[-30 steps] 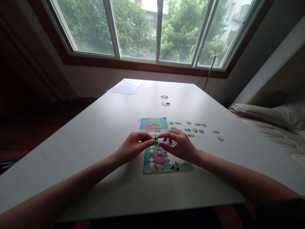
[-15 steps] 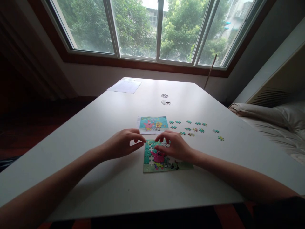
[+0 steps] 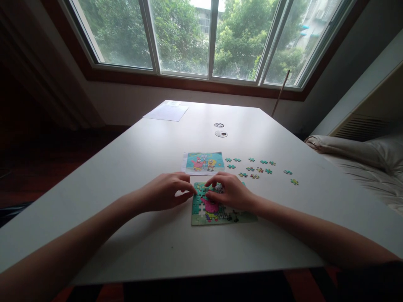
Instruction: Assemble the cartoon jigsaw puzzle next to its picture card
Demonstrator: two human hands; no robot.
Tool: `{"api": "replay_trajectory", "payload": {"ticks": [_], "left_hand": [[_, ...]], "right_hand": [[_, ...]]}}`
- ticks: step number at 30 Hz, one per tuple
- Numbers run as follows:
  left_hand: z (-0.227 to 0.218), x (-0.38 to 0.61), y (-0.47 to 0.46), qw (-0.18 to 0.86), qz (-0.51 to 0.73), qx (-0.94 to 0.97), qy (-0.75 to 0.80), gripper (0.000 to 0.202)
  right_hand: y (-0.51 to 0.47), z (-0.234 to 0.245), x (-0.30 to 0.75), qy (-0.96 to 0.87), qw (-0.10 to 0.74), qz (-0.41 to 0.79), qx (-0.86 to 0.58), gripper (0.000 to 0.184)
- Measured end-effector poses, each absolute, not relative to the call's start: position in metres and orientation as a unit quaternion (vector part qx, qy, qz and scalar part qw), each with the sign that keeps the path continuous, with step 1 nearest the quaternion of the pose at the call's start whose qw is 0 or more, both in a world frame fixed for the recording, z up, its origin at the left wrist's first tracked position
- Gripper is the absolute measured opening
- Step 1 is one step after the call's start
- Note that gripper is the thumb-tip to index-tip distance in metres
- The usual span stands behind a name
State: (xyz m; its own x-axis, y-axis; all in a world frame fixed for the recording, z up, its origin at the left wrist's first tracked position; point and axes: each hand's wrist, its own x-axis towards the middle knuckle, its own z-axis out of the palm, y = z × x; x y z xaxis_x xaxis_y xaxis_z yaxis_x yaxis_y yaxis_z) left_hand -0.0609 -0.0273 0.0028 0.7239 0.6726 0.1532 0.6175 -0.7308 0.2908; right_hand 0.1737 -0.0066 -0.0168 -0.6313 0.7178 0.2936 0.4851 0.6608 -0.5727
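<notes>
On the white table lies a partly assembled jigsaw puzzle (image 3: 210, 212) with a pink cartoon starfish and gaps between its pieces. At its upper left edge, my left hand (image 3: 171, 191) has thumb and index tips close together, gripping the border. My right hand (image 3: 229, 189) rests over the puzzle's upper part, thumb and index apart, with no piece visible between them; it hides some of the puzzle. Just beyond lies a printed reference picture (image 3: 204, 162) of the cartoon figures. Loose jigsaw pieces (image 3: 250, 169) are scattered to its right.
Paper sheets (image 3: 166, 112) lie at the table's far left corner. Two round grommets (image 3: 221, 134) are set in the tabletop (image 3: 132, 159). A padded beige seat (image 3: 355, 163) stands on the right, and a window (image 3: 179, 37) is ahead.
My left fingertips have moved slightly right and down onto the puzzle's edge. My right hand stays nearly in place. The view has shifted a little.
</notes>
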Motion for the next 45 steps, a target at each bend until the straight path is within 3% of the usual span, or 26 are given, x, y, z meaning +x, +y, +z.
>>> {"api": "replay_trajectory", "payload": {"ticks": [31,41,45], "left_hand": [[0.004,-0.058,-0.029,0.076,0.099,0.938,0.322,0.027],[0.005,-0.057,-0.029,0.052,0.082,0.941,0.325,0.028],[0.004,-0.058,-0.028,0.058,0.077,0.941,0.326,0.028]], "right_hand": [[-0.008,-0.025,0.173,-0.914,0.258,0.121,-0.290,0.014],[-0.011,-0.016,0.172,-0.943,0.201,0.022,-0.263,0.018],[-0.012,-0.011,0.173,-0.944,0.184,0.041,-0.271,0.019]]}}
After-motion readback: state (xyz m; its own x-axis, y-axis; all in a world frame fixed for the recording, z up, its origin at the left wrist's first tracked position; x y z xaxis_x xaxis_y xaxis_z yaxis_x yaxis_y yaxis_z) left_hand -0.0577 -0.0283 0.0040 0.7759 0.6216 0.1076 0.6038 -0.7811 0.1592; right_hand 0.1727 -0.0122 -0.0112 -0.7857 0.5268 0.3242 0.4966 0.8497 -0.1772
